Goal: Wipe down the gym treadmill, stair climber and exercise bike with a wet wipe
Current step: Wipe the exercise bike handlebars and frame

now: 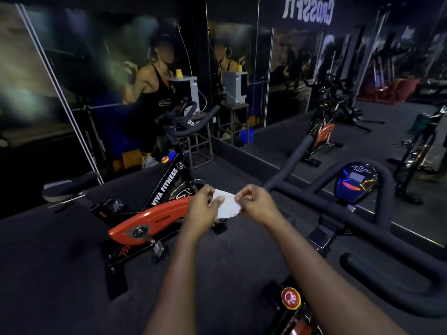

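Two hands spread a wet wipe [227, 206] beside a gym exercise bike [355, 183].
The left hand [202, 210] and right hand [255, 204] each pinch an edge of the white wipe, held in the air at mid-frame; the bike's handlebar [326, 201] lies at 3 o'clock, an orange bike [154, 218] at 9 o'clock. Opened flat and pressed along the bar, it should cover more surface per pass.

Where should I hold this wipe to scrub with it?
Gather the middle of the wipe into the right hand from above, letting the left hand go. It is a thin, limp sheet, pinched only at its side edges, with the middle free.
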Motion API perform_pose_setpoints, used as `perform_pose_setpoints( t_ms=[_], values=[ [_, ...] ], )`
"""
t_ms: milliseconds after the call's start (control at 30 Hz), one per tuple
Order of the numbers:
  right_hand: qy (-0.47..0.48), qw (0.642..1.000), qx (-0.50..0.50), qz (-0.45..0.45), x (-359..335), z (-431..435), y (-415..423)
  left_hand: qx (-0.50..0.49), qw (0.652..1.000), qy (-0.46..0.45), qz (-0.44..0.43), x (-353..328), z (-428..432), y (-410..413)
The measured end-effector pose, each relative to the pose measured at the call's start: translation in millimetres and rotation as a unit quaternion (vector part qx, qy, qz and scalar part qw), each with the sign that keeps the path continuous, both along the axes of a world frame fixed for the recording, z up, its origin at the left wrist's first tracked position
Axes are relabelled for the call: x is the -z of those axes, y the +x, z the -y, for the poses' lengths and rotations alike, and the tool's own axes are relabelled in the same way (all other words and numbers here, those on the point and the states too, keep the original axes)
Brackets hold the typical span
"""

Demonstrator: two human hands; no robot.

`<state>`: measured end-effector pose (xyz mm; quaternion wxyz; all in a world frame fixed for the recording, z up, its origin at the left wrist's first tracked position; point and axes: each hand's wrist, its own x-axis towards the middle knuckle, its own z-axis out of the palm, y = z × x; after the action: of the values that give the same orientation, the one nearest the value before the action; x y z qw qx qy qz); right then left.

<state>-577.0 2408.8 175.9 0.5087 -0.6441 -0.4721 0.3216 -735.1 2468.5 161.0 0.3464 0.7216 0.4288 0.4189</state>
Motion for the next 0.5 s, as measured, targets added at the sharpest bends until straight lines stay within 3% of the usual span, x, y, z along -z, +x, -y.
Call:
perform_pose_setpoints(
  t_ms=[233,333,400,500],
  values=[
    [-0.027,0.997,0.039,-0.060,12.5,-6.6,-10.7,0.013,1.000,-0.025,-0.001,3.8,-3.9,-18.5],
    [-0.033,0.997,0.069,0.021,16.2,-6.8,-11.2,0.014,0.999,-0.049,0.007,6.0,-2.7,-24.1],
    [0.015,0.994,0.081,0.077,15.8,-3.5,-13.7,0.006,0.999,-0.049,0.009,6.9,-3.5,-29.4],
    [0.090,0.987,-0.051,0.119,18.2,0.7,-23.5,0.001,0.998,-0.061,0.019,4.9,-7.0,-36.6]
  ],
)
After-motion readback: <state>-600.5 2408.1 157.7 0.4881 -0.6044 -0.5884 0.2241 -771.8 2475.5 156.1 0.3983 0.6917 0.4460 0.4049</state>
